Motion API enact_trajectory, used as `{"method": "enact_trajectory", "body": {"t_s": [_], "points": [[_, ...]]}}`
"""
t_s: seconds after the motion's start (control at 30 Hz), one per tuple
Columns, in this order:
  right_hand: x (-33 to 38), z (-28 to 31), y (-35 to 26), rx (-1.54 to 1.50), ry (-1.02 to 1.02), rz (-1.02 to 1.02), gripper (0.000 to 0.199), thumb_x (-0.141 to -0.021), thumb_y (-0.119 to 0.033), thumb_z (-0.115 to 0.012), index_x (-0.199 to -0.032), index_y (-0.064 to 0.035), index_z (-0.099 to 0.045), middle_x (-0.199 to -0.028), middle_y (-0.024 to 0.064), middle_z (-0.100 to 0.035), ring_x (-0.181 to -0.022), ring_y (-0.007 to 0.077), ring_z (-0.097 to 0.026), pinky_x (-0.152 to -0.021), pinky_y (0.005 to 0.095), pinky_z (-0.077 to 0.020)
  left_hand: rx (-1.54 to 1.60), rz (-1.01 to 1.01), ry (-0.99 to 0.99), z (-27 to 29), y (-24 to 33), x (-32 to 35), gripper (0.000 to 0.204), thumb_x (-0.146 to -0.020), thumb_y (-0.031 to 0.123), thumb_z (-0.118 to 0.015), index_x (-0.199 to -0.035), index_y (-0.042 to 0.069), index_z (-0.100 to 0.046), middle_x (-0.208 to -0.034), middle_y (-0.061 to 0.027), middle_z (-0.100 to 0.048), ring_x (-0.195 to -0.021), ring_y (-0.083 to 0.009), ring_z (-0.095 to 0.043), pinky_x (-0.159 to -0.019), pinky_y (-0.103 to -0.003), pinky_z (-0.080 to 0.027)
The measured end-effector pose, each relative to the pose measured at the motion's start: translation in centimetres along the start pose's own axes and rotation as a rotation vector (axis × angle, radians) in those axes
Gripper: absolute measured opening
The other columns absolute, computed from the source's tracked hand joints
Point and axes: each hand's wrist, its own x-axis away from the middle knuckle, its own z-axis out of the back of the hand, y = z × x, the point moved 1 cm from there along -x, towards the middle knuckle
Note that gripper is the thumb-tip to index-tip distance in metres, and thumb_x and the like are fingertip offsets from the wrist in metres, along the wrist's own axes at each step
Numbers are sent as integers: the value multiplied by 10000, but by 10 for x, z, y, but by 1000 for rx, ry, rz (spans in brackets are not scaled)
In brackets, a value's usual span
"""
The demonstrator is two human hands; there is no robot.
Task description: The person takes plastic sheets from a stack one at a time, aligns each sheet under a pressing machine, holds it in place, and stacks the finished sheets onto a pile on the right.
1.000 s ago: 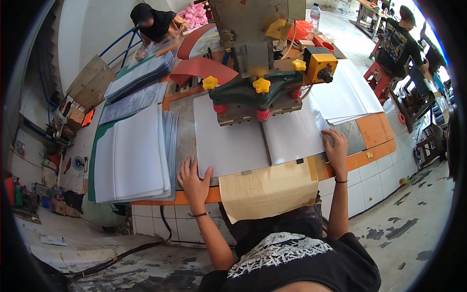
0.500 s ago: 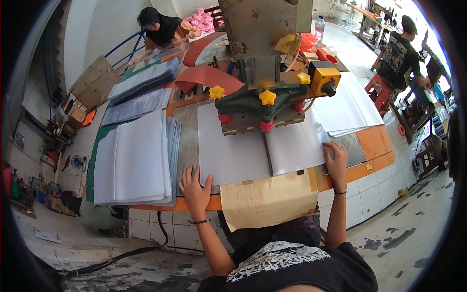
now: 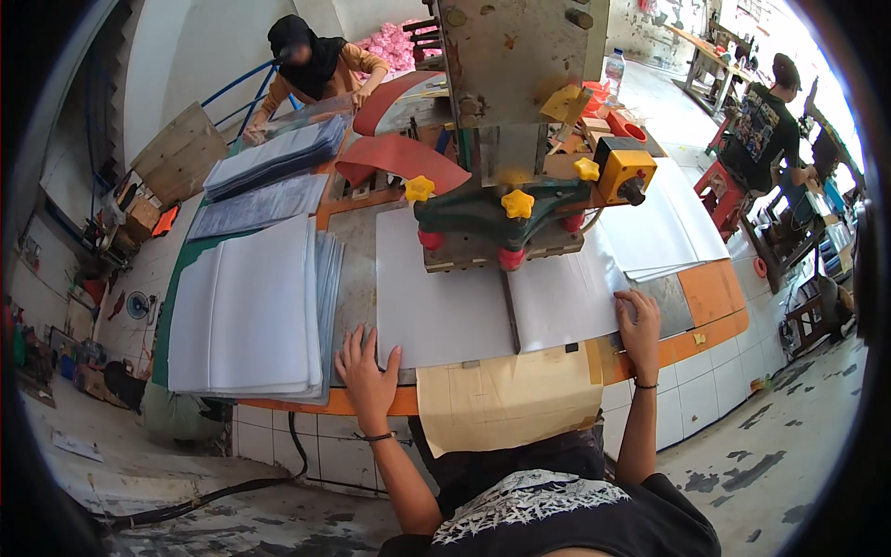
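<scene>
From the head view, here we are: the white sheet (image 3: 441, 316) lies flat in front of the press (image 3: 510, 148) and runs back beneath it, a dark strip (image 3: 511, 320) crossing it. The left hand (image 3: 369, 376), open and fingers spread, rests front-left of the press by the sheet's corner. The right hand (image 3: 640, 332), fingers loosely bent, sits front-right of the press at the sheet's edge; gripping or merely touching, I can't tell.

Doing this well, I'd judge, means light pressure at both edges, the sheet square to the press, no ripple by the strip, every fingertip clear of the press.

Now the blind spots! The press covers the sheet's far part, glare washes its right half, and whether it's one piece or two is unclear.
</scene>
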Motion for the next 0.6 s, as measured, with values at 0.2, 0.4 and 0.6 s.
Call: {"method": "enact_trajectory", "body": {"t_s": [0.2, 0.4, 0.6], "points": [[-2, -1, 4, -4, 7, 21, 170, -924, -105, -662, -1068, -71, -746, -1191, 158, -701, -1116, 358, -600, -1008, 443, -442, -12, -6, 13, -1, -1, -1, 593, -953, 455, -663, -1383, 50, -610, -1540, -145, -480, -1457, -346, -379, -1227, -564, -206], [1, -1, 3, 6, 3, 19, 158, -919, -118, -670, -1049, -75, -748, -1173, 154, -702, -1121, 362, -598, -1009, 445, -441, -23, -22, 29, -1, -4, 3, 699, -902, 534, -698, -1386, 39, -606, -1532, -152, -488, -1458, -354, -375, -1224, -568, -204], [4, -2, 8, -7, -28, 5, 155, -916, -128, -676, -1043, -84, -751, -1148, 150, -699, -1120, 351, -599, -1011, 441, -432, -45, -46, -73, 7, -1, 4, 1076, -669, 784, -757, -1414, 28, -582, -1553, -186, -450, -1481, -380, -336, -1225, -602, -171]]}}
